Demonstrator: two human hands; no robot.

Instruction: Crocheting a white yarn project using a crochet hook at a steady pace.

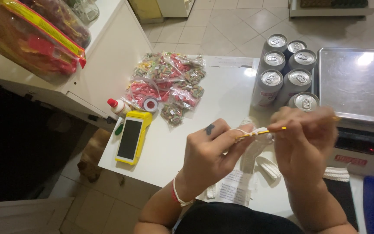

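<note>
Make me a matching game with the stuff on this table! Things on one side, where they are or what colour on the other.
Things:
1. crochet hook
2. drink cans
3. candy bags
4. card reader

Matches:
A. yellow, lying flat near the table's left edge
B. silver tops, standing together beside the metal tray
C. thin and yellow, held in the right hand, with white yarn over the left hand
D. clear and full of colourful sweets, at the far side of the table

Pairs: 1-C, 2-B, 3-D, 4-A
</note>
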